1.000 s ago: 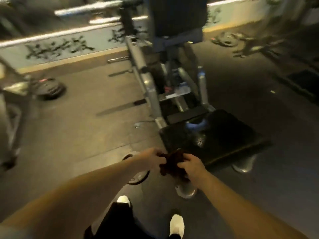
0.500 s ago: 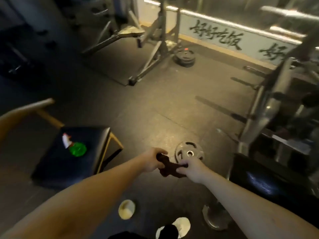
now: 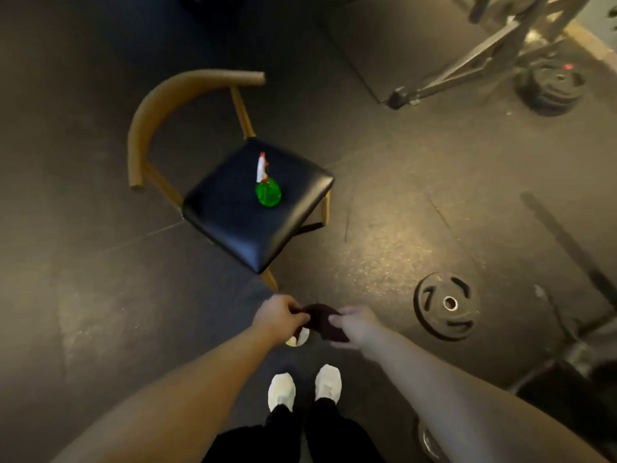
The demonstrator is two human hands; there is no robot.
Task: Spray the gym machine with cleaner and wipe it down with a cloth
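A small dark maroon cloth hangs bunched between my two hands in front of my body. My left hand pinches its left end and my right hand grips its right end. A green spray bottle with a white and red trigger head stands on the black padded seat of a wooden chair, ahead and to the left of my hands. Part of a grey gym machine frame shows at the top right. Another dark machine base sits at the right edge.
A black weight plate lies flat on the rubber floor to the right of my hands. A stack of plates sits at the top right by the frame. My white shoes stand below my hands.
My view has swung left, away from the machine with the black platform. The chair and spray bottle now lie ahead. Both hands keep hold of the cloth.
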